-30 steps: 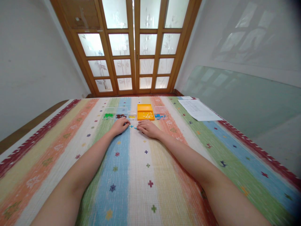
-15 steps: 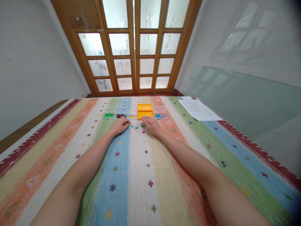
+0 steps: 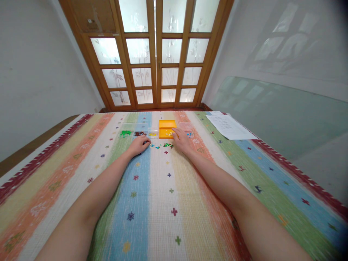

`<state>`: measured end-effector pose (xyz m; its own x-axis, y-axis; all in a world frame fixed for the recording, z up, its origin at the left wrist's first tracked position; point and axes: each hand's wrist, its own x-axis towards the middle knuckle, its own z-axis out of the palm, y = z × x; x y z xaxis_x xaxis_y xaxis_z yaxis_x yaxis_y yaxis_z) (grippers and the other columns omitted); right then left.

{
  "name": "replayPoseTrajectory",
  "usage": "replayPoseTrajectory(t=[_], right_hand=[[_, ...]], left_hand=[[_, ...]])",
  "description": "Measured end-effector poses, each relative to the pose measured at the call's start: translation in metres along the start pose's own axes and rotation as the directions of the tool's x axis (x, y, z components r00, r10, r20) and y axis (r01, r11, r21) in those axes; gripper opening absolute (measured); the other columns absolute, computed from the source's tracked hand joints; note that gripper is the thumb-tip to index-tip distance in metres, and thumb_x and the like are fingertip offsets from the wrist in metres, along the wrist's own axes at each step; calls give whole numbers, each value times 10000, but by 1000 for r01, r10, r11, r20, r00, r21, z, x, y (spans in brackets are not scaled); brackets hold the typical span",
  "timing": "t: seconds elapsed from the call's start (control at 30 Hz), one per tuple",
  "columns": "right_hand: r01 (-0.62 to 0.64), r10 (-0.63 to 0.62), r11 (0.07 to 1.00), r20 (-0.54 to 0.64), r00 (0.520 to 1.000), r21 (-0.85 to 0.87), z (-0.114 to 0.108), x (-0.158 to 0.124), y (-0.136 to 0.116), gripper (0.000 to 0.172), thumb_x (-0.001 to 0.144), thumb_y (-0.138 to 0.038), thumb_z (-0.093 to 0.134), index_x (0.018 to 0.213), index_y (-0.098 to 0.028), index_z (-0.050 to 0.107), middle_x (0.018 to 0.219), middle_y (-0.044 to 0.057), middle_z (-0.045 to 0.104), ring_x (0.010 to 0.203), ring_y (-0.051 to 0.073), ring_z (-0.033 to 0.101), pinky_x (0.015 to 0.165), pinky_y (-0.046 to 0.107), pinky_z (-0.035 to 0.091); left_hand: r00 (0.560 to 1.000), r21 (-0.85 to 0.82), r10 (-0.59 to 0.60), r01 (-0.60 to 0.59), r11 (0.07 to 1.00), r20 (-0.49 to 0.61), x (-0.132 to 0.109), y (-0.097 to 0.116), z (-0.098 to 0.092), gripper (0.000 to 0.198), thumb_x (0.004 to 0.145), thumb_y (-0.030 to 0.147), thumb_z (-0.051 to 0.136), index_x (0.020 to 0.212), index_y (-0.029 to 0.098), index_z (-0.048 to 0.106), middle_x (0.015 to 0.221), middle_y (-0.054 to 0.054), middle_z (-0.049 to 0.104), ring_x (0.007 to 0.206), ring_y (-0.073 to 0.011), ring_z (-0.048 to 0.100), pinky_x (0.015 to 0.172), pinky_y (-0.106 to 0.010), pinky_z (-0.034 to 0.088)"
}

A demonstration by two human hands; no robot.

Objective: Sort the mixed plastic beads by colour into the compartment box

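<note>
My left hand rests on the striped tablecloth with its fingers curled together. Something tiny may be at its fingertips, too small to name. Just right of it lie small blue and white pieces. My right hand is at the right edge of the open orange box, fingers a little apart, no held thing visible. White pieces lie in that box. Below the box is a loose cluster of green and dark pieces. My right hand partly hides the clear box of blue pieces.
Left of the orange box stand clear boxes with green pieces, dark red pieces and yellow pieces. Printed paper lies at the right back of the table. Beyond the far edge are wooden glazed doors.
My right hand has moved right and slightly up, from above the green cluster to the orange box's right edge. More of the cluster now shows. My left hand has stayed put.
</note>
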<state>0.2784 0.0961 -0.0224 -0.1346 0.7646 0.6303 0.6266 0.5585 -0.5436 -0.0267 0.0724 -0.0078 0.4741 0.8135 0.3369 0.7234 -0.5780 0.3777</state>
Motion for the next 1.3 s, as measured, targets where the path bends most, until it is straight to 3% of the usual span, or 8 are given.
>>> replayPoseTrajectory(t=[0.07, 0.17, 0.3, 0.5, 0.73, 1.0, 1.3], right_hand=[[46, -46, 999, 20, 999, -14, -1, 0, -3, 319, 1012, -282, 464, 1169, -196, 728, 1283, 111, 693, 1220, 249, 598, 1097, 432, 432], [70, -64, 995, 84, 994, -67, -5, -1, -10, 260, 1006, -274, 494, 966, -190, 736, 1049, 101, 735, 1003, 236, 632, 931, 379, 466], [127, -81, 976, 243, 967, -178, -13, -1, -16, 313, 1010, -268, 499, 758, -185, 665, 826, 72, 679, 808, 201, 569, 769, 317, 400], [236, -170, 961, 364, 916, -144, -22, 0, -15, 129, 923, -161, 590, 891, -178, 714, 914, 65, 692, 883, 196, 578, 805, 296, 391], [283, -183, 948, 479, 859, -146, -25, 0, -16, 142, 901, -149, 625, 937, -198, 753, 974, 78, 703, 964, 218, 594, 858, 317, 410], [214, -143, 973, 498, 855, -88, -25, 0, -20, 124, 911, -174, 630, 891, -192, 751, 904, 62, 712, 874, 206, 609, 769, 301, 418], [189, -131, 979, 464, 876, -80, -17, -3, -19, 112, 911, -171, 641, 857, -187, 737, 895, 61, 722, 856, 196, 613, 766, 288, 409]], left_hand=[[1000, -2, -1, 1, 1000, -3, 0, 1, 0, 215, 939, 270, 533, 976, 209, 737, 989, -57, 653, 957, -205, 615, 891, -338, 485], [1000, -6, -7, 7, 1000, 2, 0, 2, -1, 217, 939, 266, 534, 977, 207, 739, 995, -59, 654, 954, -205, 614, 892, -341, 486], [1000, -8, -5, 5, 1000, 8, 0, 1, -1, 216, 935, 258, 536, 969, 203, 742, 987, -64, 650, 947, -208, 611, 876, -344, 488], [1000, -8, -4, 4, 1000, 6, 0, 0, -1, 220, 937, 264, 537, 979, 205, 744, 984, -65, 646, 933, -207, 608, 856, -342, 487], [1000, -11, -15, 16, 1000, 12, 0, 2, -2, 223, 937, 273, 535, 977, 203, 743, 994, -66, 651, 922, -207, 609, 867, -350, 491], [1000, -10, -17, 17, 1000, 5, -1, 3, -2, 218, 933, 265, 540, 979, 207, 745, 997, -64, 648, 937, -207, 611, 865, -346, 491], [1000, -1, -29, 29, 1000, 11, 0, 4, -2, 211, 935, 271, 540, 973, 212, 739, 997, -60, 644, 952, -209, 609, 885, -343, 487]])
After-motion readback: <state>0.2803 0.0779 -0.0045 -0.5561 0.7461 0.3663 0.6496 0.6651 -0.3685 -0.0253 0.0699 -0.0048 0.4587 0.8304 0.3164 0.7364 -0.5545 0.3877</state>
